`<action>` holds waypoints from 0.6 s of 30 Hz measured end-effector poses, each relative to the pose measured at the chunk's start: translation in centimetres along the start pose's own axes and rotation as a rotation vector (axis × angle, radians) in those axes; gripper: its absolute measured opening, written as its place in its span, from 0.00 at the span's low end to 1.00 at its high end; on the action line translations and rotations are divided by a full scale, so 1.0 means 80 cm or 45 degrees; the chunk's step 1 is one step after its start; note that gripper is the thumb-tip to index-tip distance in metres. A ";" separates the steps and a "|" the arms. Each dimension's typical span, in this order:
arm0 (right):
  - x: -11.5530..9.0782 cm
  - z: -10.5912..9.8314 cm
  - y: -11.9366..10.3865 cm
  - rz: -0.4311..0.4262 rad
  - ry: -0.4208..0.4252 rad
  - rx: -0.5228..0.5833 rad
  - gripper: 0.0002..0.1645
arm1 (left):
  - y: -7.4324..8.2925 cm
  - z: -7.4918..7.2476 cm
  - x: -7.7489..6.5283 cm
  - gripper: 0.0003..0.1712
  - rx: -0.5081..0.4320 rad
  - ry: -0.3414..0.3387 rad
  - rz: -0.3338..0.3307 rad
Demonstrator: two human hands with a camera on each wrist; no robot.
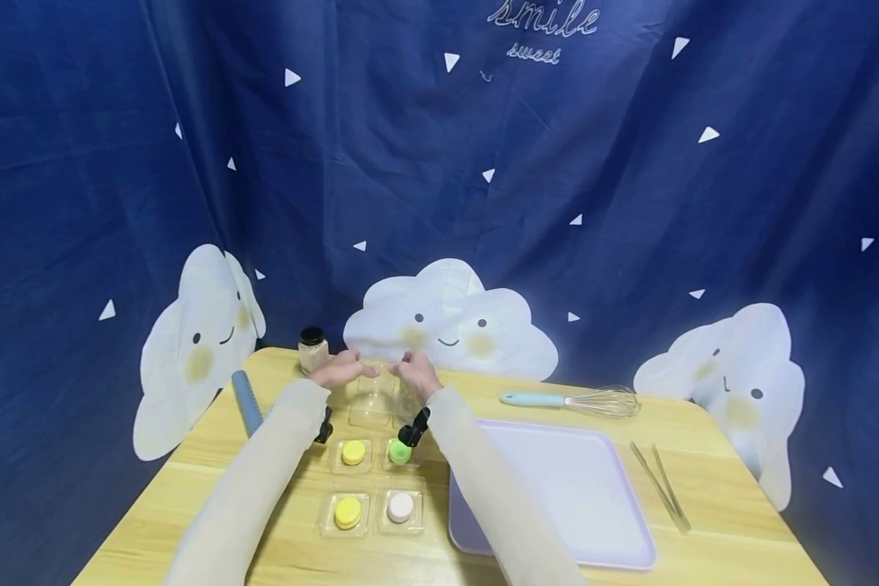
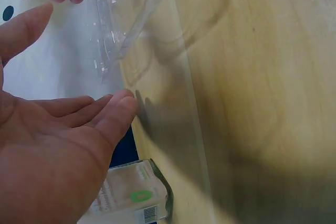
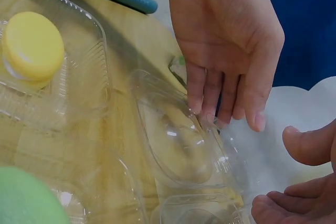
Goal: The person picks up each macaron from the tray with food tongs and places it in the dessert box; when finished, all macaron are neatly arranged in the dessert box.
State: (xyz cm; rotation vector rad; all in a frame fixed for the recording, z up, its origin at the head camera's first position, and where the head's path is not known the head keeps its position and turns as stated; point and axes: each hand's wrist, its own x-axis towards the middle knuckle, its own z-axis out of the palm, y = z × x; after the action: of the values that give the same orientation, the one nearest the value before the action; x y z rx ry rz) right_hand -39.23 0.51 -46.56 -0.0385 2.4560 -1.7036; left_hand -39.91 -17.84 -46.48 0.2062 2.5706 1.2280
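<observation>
Pale sleeves (image 1: 242,496) are what sits closest to the camera, running up the wooden table (image 1: 293,561) to two bare hands near the far edge. Between and just below those hands are some clear plastic covers (image 1: 372,407), at least two of them, so take those as the middle of the clock. Left hand (image 1: 340,370) is at about 11, fingers straight and relaxed, not gripping anything. Right hand (image 1: 417,374) is at about 1, thumb and fingers loose with a gap between them, also gripping nothing. Fingertips are right by the plastic's edge, but honestly can't tell if they're touching it.

At 6 o'clock there are four clear dishes, each with a macaron: yellow (image 1: 353,452) and green (image 1: 400,452) in the farther row, yellow and pale pink (image 1: 400,508) in the nearer one. Black wrist strap (image 1: 413,427) gets in the way of the green one, and the right hand partly hides a cover.

Jar with a black lid (image 1: 313,350) is at 10, blue rod (image 1: 245,399) at 9 with its lower end behind the left sleeve. Whisk (image 1: 571,401) is at 3, tongs (image 1: 662,488) between 3 and 4, lilac tray (image 1: 579,496) around 4, its left side crossed by the right sleeve.
</observation>
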 end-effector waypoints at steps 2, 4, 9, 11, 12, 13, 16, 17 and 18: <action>0.000 0.000 0.001 0.006 -0.013 0.003 0.37 | 0.002 0.001 -0.001 0.46 0.038 -0.009 -0.014; 0.000 0.001 0.002 0.018 -0.030 0.010 0.39 | 0.003 0.001 -0.002 0.46 0.051 -0.012 -0.025; 0.002 0.001 0.004 0.038 -0.066 0.002 0.41 | 0.003 0.002 -0.001 0.43 0.070 0.003 -0.003; 0.002 0.000 0.004 0.040 -0.078 -0.011 0.42 | 0.002 0.002 0.001 0.41 0.080 0.011 0.009; 0.002 0.000 0.004 0.040 -0.086 -0.017 0.41 | 0.002 0.003 0.002 0.39 0.083 0.013 0.009; 0.003 0.000 0.005 0.035 -0.096 -0.024 0.41 | 0.001 0.003 0.003 0.37 0.086 0.018 0.010; 0.004 -0.001 0.006 0.015 -0.131 -0.044 0.40 | 0.001 0.004 0.005 0.39 0.074 0.019 0.017; 0.003 -0.002 0.006 0.006 -0.139 -0.051 0.40 | 0.002 0.004 0.006 0.41 0.069 0.021 0.021; 0.004 -0.002 0.006 -0.007 -0.148 -0.058 0.38 | 0.002 0.005 0.007 0.44 0.064 0.026 0.026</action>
State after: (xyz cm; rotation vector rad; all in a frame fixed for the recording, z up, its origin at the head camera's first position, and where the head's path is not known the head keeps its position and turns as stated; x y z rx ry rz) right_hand -39.51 0.79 -46.96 -0.1454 2.4116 -1.6002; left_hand -40.34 -17.34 -46.72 0.2319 2.6247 1.1796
